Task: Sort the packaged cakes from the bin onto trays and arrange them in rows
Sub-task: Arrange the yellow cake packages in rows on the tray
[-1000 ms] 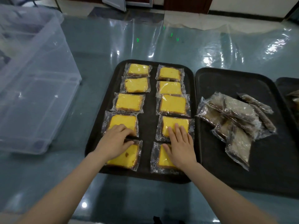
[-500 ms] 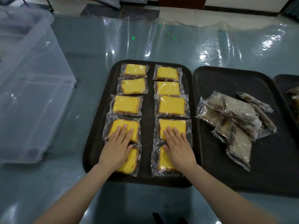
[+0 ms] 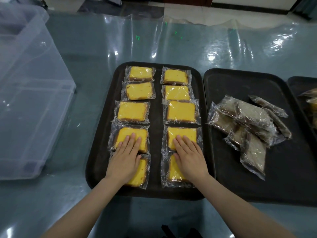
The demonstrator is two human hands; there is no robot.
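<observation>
Yellow sponge cakes in clear plastic wrappers (image 3: 181, 111) are lying in two columns of five on a dark rectangular tray (image 3: 101, 152), directly beneath and ahead of the hands. The left hand (image 3: 124, 160) is resting flat with fingers straight and close together, its palm covering the nearest cake of the left column and its fingertips lying on the next cake (image 3: 132, 138) ahead. The right hand (image 3: 189, 157) is lying the same way, flat and spread, over the nearest two cakes of the right column. Just to the right of the right hand, a second dark tray (image 3: 240, 83) is carrying a loose heap of brown cakes in clear wrappers (image 3: 247, 124). Well to the left of the left hand, a large translucent plastic bin (image 3: 30, 103) is standing on the glossy grey-blue surface (image 3: 188, 45).
</observation>
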